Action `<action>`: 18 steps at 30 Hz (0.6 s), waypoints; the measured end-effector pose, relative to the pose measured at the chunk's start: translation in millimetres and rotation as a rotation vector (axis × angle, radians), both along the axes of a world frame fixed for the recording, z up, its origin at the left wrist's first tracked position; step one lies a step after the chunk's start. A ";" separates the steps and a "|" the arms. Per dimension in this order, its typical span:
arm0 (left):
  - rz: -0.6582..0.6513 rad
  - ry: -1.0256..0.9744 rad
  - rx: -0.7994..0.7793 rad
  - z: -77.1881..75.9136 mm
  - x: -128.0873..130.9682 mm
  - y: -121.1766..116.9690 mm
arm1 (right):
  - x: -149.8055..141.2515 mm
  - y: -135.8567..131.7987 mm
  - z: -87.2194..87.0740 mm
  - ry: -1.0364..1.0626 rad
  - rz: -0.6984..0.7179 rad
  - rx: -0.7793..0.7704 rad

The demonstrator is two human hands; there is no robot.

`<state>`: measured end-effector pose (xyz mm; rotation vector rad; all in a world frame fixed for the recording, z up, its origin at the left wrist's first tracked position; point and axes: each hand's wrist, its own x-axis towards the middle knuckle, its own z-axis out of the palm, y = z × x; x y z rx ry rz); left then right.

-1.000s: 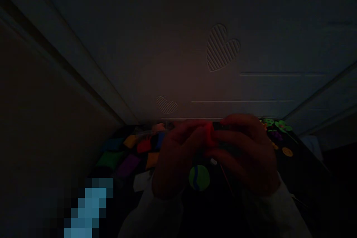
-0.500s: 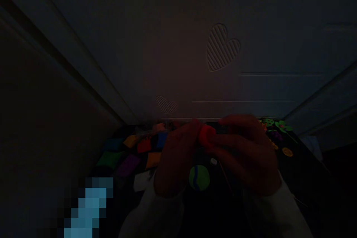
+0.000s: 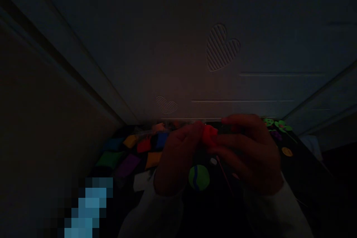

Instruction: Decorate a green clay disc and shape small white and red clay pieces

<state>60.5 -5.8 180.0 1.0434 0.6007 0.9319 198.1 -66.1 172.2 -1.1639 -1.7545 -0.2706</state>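
A rounded lump of red modelling clay (image 3: pixel 209 135) is held between my two hands above the dark table. My left hand (image 3: pixel 177 156) grips its left side, the fingers closed around it. From the right, the fingers of my right hand (image 3: pixel 249 152) pinch its edge, with the index finger raised apart. Below the lump lies a green disc with a wavy blue stripe (image 3: pixel 199 177). A small white piece (image 3: pixel 213 161) and a thin pinkish stick (image 3: pixel 224 175) rest near my right fingers. The picture is very dark, so fine detail is lost.
Several coloured clay packs, among them a green pack (image 3: pixel 110 159), a purple pack (image 3: pixel 127 165) and a white pack (image 3: pixel 141 181), lie at the left. Green flower shapes (image 3: pixel 283 125) and a yellow round piece (image 3: pixel 287 151) lie at the right. A pale panel with hearts (image 3: pixel 222 47) rises behind.
Both hands have shifted slightly right with the red clay, whose edge looks reshaped. More of the thin stick now shows beside my right fingers.
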 end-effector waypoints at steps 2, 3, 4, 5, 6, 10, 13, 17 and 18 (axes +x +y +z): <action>-0.011 -0.022 -0.024 -1.6 1.1 -0.3 | 0.1 0.3 0.1 0.006 -0.012 -0.001; -0.020 -0.040 -0.026 -3.5 1.4 -0.4 | 0.0 0.5 0.1 0.011 -0.021 0.000; -0.025 -0.063 -0.015 -5.6 1.3 -0.4 | -0.1 0.7 0.1 0.017 -0.028 0.002; -0.026 -0.082 -0.004 -7.4 1.1 -0.3 | -0.2 0.8 0.0 0.020 -0.027 0.003; -0.025 -0.096 0.003 -8.4 0.8 -0.2 | -0.2 0.9 -0.1 0.021 -0.019 -0.002; 0.000 -0.054 -0.049 -1.7 0.4 -0.2 | 0.2 0.9 -0.3 0.078 0.026 -0.050; -0.055 -0.091 -0.153 3.2 1.6 -0.1 | 0.7 2.4 -1.8 0.293 0.095 -0.147; -0.124 -0.223 -0.187 -6.5 2.8 1.9 | 0.9 9.5 -9.5 0.782 0.313 -0.301; -0.133 -0.232 -0.204 -9.9 2.9 2.6 | 0.7 11.6 -11.8 0.878 0.370 -0.333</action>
